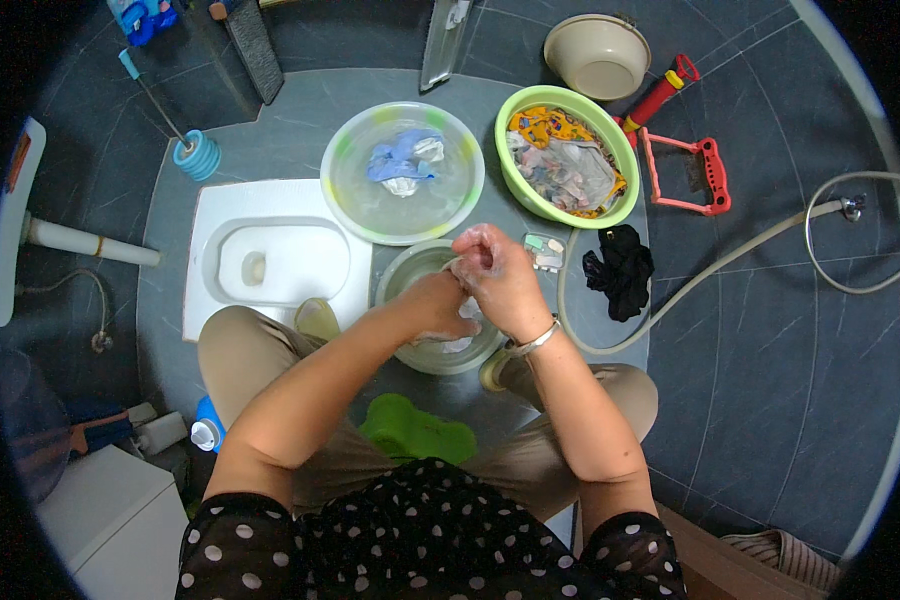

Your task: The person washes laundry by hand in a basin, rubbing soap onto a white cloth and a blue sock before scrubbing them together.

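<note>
My left hand [438, 306] and my right hand [498, 280] meet over a small pale basin [398, 268] between my feet. White suds cover both hands. My right fingers curl closed above the left ones, and a bracelet circles that wrist. The left hand is closed too, its thumb pointing down toward the basin. Whatever they squeeze between them is mostly hidden. Beyond them, a larger translucent basin [345, 205] holds water with a blue and white cloth [402, 158] in it. To the right of that stands a green basin [510, 180] of patterned clothes [567, 165].
A white squat toilet [360, 280] lies at the left. Black cloth [622, 272] rests on the floor by a curving hose [710, 275]. Soap bars fill a small dish [544, 252]. A green stool [415, 430] is under me; a blue bottle [207, 425] stands beside my left leg.
</note>
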